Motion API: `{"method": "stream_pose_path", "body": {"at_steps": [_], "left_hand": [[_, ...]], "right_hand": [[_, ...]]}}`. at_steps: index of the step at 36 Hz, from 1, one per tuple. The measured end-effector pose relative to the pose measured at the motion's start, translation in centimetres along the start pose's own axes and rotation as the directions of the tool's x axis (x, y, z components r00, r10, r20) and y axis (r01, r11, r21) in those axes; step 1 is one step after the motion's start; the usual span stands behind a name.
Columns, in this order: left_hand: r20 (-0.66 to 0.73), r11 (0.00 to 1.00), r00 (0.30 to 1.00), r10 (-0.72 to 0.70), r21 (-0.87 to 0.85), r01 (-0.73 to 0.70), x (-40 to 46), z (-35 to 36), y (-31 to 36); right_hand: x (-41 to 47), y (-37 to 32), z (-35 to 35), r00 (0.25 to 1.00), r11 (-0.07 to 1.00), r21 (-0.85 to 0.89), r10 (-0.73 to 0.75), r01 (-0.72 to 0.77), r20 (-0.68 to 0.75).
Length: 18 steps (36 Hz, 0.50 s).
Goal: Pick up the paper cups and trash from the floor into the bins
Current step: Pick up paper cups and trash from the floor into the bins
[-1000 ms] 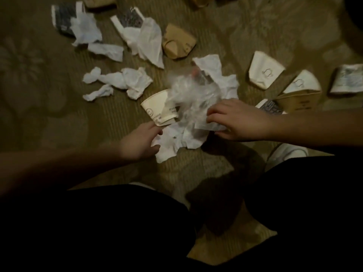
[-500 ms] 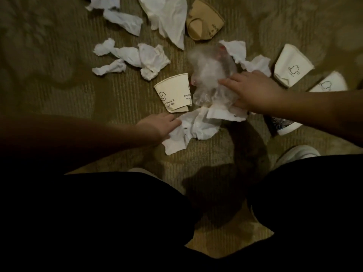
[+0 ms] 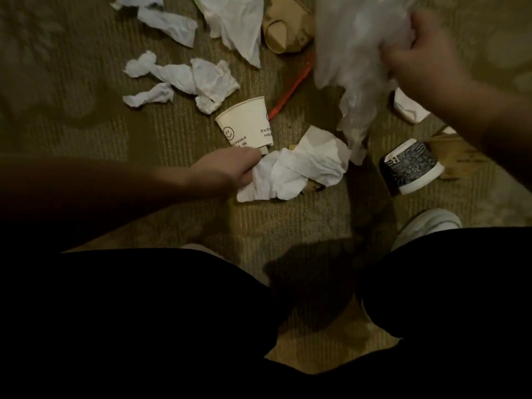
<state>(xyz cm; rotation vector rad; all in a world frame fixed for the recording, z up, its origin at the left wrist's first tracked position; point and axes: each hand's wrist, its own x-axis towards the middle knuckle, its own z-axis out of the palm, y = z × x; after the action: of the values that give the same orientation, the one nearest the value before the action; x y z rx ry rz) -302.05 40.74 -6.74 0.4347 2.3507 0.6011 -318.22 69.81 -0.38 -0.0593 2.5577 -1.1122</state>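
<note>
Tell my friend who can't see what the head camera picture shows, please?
A person's right hand lifts a crumpled clear plastic bag off a carpet littered with trash, while the left hand grips a wad of white paper. Nearby lie a smiley-face paper cup, a dark patterned cup and more crumpled tissues.

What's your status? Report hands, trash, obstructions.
Right hand shut on clear plastic, lifted. Left hand shut on crumpled tissue, on the carpet. Smiley cup and dark cup not picked up. No bins in view.
</note>
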Motion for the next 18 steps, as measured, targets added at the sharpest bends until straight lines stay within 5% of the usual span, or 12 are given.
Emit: {"method": "stream_pose_path", "body": {"at_steps": [7, 13, 18], "left_hand": [[-0.138, 0.991, 0.989, -0.046, -0.129, 0.028, 1.0, -1.1, 2.0], [-0.167, 0.995, 0.986, 0.017, -0.094, -0.033, 3.0, -1.1, 3.3], [-0.185, 0.988, 0.971, 0.153, 0.002, -0.156, 5.1, -1.2, 4.7]], "right_hand": [[-0.1, 3.1, -1.2, 0.997, 0.931, -0.358, -0.058, 0.069, 0.040], [-0.9, 5.2, -2.4, 0.957, 0.809, -0.521, -0.172, 0.272, 0.232], [-2.0, 7.0, -3.3, 0.934, 0.703, -0.663, -0.006, 0.257, 0.356]]}}
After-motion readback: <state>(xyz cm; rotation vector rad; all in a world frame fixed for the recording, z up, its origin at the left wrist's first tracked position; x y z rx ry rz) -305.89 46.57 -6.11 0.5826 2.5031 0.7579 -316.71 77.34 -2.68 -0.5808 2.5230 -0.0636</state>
